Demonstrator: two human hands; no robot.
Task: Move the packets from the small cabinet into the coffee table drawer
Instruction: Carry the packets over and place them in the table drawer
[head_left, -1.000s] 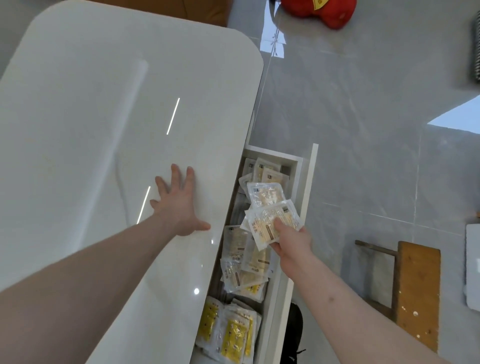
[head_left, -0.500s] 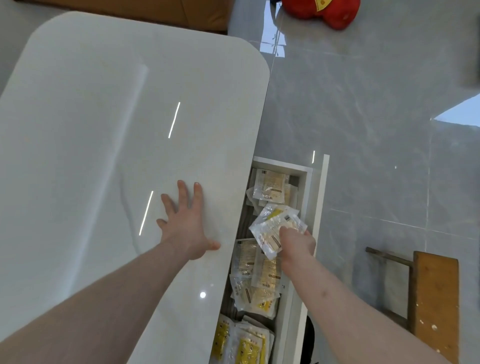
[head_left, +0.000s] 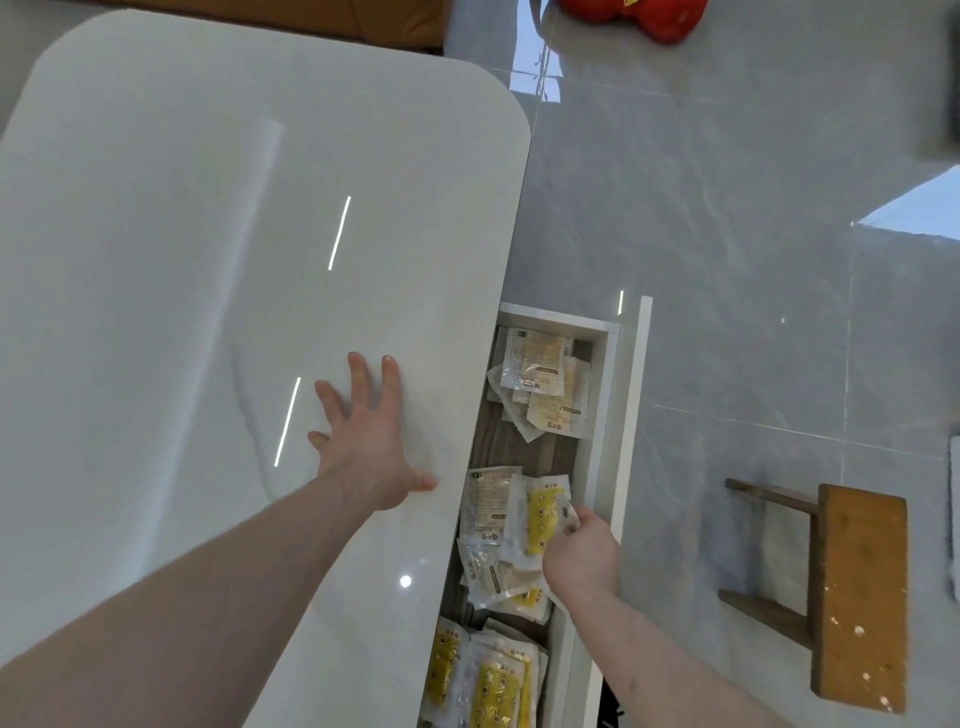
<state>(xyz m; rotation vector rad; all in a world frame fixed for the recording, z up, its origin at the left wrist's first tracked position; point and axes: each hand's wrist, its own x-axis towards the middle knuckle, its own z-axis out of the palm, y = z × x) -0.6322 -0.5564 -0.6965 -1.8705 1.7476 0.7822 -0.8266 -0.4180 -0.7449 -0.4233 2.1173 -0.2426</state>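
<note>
The coffee table drawer (head_left: 608, 415) stands pulled out from under the white table top (head_left: 208, 312). Clear packets lie inside in heaps: pale ones (head_left: 540, 379) at the far end, mixed ones in the middle, yellow ones (head_left: 488, 686) at the near end. My right hand (head_left: 582, 561) is down in the drawer's middle, fingers curled round a clear packet with yellow contents (head_left: 540, 519) that lies on the middle heap. My left hand (head_left: 363, 441) rests flat on the table top, fingers spread, close to the edge above the drawer.
A small wooden stool (head_left: 857, 597) stands on the grey tiled floor to the right of the drawer. A red object (head_left: 644, 15) lies on the floor at the top. Brown furniture (head_left: 363, 21) borders the table's far end.
My right hand has come down and towards me, carrying the packet from above the drawer onto the middle heap. The left hand has stayed flat on the table.
</note>
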